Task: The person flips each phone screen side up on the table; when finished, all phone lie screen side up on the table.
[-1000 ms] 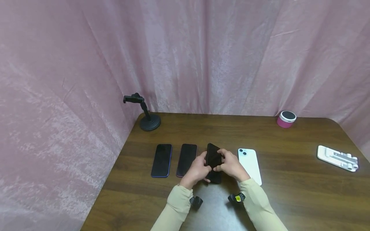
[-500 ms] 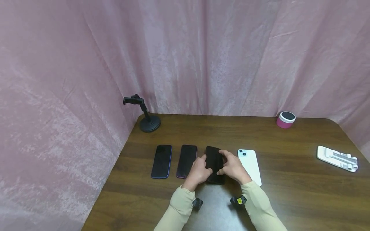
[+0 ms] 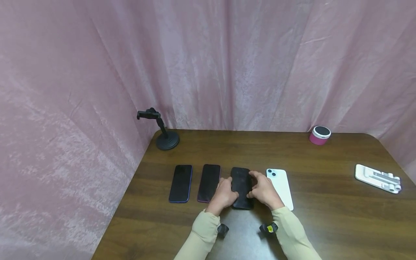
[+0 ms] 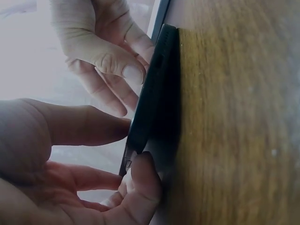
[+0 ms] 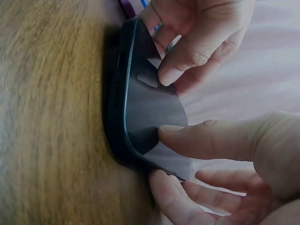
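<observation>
A black smartphone point(image 3: 241, 184) lies screen up at the middle of the row, its dark edge towards me in both wrist views. My left hand point(image 3: 223, 195) pinches its left long side, the thumb on the screen and a fingertip at the lower edge in the left wrist view. On the opposite side my right hand point(image 3: 264, 191) pinches it likewise, thumb on the glass in the right wrist view. Whether the phone fully touches the table cannot be told. Left of it lie a smartphone with a purplish edge point(image 3: 209, 180) and one with a blue edge point(image 3: 180, 183).
Just right of my right hand a white smartphone point(image 3: 281, 187) lies back up. A black phone stand point(image 3: 167, 140) stands at the back left, a pink and white cylinder point(image 3: 320, 135) at the back right. Far right lies a white folded stand point(image 3: 378, 178). A pink curtain point(image 3: 208, 65) borders the wooden table.
The black smartphone, tilted a second ago, now lies flatter and squarer in the row. My hands have spread slightly apart along its sides, and the right one has moved a little right.
</observation>
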Action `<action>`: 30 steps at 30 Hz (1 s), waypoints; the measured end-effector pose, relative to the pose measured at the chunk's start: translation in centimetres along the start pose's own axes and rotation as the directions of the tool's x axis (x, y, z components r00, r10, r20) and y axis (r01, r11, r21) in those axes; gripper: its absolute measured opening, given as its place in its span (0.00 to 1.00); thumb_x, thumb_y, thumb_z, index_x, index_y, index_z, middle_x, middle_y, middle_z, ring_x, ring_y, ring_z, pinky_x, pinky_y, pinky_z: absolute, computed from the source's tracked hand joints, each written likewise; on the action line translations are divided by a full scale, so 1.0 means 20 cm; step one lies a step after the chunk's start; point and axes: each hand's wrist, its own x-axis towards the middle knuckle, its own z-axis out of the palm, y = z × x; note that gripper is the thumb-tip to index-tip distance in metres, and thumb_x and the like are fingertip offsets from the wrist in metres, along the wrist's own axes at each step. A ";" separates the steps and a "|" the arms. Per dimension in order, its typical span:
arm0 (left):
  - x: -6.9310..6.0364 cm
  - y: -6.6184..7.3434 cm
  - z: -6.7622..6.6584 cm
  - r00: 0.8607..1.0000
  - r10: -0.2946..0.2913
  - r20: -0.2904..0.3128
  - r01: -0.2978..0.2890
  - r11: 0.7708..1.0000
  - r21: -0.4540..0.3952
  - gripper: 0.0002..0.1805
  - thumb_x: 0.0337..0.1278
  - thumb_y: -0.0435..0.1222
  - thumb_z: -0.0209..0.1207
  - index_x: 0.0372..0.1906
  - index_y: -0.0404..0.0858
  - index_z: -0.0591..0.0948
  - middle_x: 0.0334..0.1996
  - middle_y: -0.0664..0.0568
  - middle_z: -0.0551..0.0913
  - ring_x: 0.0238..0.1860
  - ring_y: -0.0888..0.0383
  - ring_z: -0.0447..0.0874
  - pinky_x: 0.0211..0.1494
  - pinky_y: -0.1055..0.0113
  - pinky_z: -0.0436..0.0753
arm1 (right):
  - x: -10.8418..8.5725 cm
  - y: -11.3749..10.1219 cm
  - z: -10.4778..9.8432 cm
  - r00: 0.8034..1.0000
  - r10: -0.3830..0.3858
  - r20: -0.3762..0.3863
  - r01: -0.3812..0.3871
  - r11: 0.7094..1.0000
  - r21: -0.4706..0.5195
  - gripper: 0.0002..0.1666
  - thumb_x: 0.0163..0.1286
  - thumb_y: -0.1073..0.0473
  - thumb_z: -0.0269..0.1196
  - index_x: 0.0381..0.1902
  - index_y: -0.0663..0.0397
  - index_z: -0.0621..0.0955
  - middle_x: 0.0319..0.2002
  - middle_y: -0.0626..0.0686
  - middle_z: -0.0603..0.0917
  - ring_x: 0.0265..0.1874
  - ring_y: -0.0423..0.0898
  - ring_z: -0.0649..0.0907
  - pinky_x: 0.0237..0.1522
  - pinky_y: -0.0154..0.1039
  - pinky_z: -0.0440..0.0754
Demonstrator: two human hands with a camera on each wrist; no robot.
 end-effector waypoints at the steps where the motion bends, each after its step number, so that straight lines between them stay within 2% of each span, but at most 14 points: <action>1: 0.00 0.00 0.00 1.000 0.002 -0.003 -0.002 1.000 0.006 0.33 0.50 0.28 0.67 0.63 0.20 0.74 0.54 0.30 0.75 0.57 0.38 0.75 0.63 0.49 0.74 | 0.00 0.00 0.00 1.000 0.000 -0.001 0.000 1.000 -0.002 0.49 0.42 0.81 0.74 0.66 0.72 0.72 0.63 0.72 0.75 0.30 0.49 0.82 0.33 0.43 0.82; 8: 0.01 0.00 0.02 1.000 -0.007 -0.026 0.008 1.000 0.019 0.31 0.51 0.28 0.68 0.61 0.20 0.75 0.51 0.31 0.76 0.54 0.37 0.77 0.61 0.46 0.75 | 0.02 0.01 0.01 1.000 -0.002 -0.010 0.002 1.000 -0.006 0.45 0.39 0.80 0.74 0.61 0.79 0.74 0.51 0.71 0.82 0.36 0.53 0.84 0.40 0.47 0.84; 15: 0.01 0.00 0.03 0.999 -0.005 -0.043 0.007 0.999 0.042 0.24 0.47 0.27 0.69 0.51 0.22 0.78 0.40 0.38 0.76 0.42 0.43 0.77 0.53 0.46 0.77 | 0.03 0.01 0.01 1.000 0.023 -0.007 -0.023 1.000 0.005 0.43 0.40 0.79 0.73 0.60 0.80 0.74 0.46 0.70 0.83 0.38 0.55 0.85 0.42 0.48 0.84; 20: 0.02 0.01 0.03 0.999 -0.031 -0.026 0.033 0.998 0.055 0.25 0.49 0.28 0.69 0.53 0.22 0.78 0.43 0.37 0.76 0.45 0.42 0.78 0.55 0.46 0.77 | 0.03 0.01 0.00 1.000 0.026 0.001 -0.026 1.000 0.002 0.44 0.41 0.78 0.74 0.61 0.80 0.73 0.46 0.70 0.83 0.38 0.55 0.85 0.42 0.48 0.84; 25: 0.02 0.02 0.03 0.999 -0.031 -0.016 0.032 0.994 0.103 0.29 0.50 0.30 0.70 0.57 0.23 0.77 0.47 0.33 0.75 0.46 0.36 0.80 0.53 0.45 0.79 | 0.05 0.01 0.00 1.000 0.025 0.009 -0.025 1.000 -0.009 0.43 0.43 0.78 0.74 0.61 0.78 0.73 0.47 0.69 0.83 0.38 0.55 0.84 0.42 0.49 0.84; 30: 0.04 0.03 0.02 0.999 -0.042 -0.001 0.041 0.993 0.112 0.30 0.50 0.30 0.71 0.59 0.23 0.76 0.48 0.32 0.74 0.46 0.36 0.81 0.52 0.45 0.80 | 0.07 0.01 -0.01 0.999 0.031 0.014 -0.031 0.999 -0.011 0.42 0.45 0.78 0.73 0.61 0.77 0.73 0.48 0.69 0.82 0.37 0.54 0.83 0.40 0.49 0.84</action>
